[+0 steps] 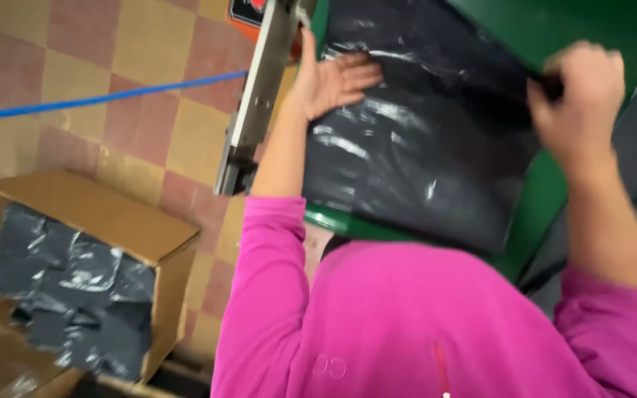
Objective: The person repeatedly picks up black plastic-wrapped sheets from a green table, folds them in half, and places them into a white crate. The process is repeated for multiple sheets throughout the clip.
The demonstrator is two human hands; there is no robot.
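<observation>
Left hand [333, 81]: fingers spread, palm flat, pressing down on the near-left part of a dark grey plastic bag [422, 147], close to the bench's left edge. Right hand [576, 96]: curled into a fist, pinching the bag's far-right edge between thumb and fingers; the exact fold of plastic it grips is hidden by the knuckles.

Dark grey plastic bag: glossy, wrinkled, lying flat on the green bench [540, 214], its near corner reaching almost to the bench's front edge. It looks spread out but not yet smoothed or folded; creases show across the middle.

Metal bar [259, 96]: pale, long, standing along the bench's left edge, just beside the left wrist; what it belongs to cannot be told.

Cardboard box [112, 221]: open, on the checked tile floor [112, 125] well left of the bench, holding a loose heap of grey bags [75, 295] of the same kind. By this, a good many pieces appear finished with, and the one on the bench is in hand. How many are left cannot be told.

Blue cord [97, 97]: stretched across the floor toward the bar.

Pink sleeves [267, 280]: the person's own, pushed up the forearms.
</observation>
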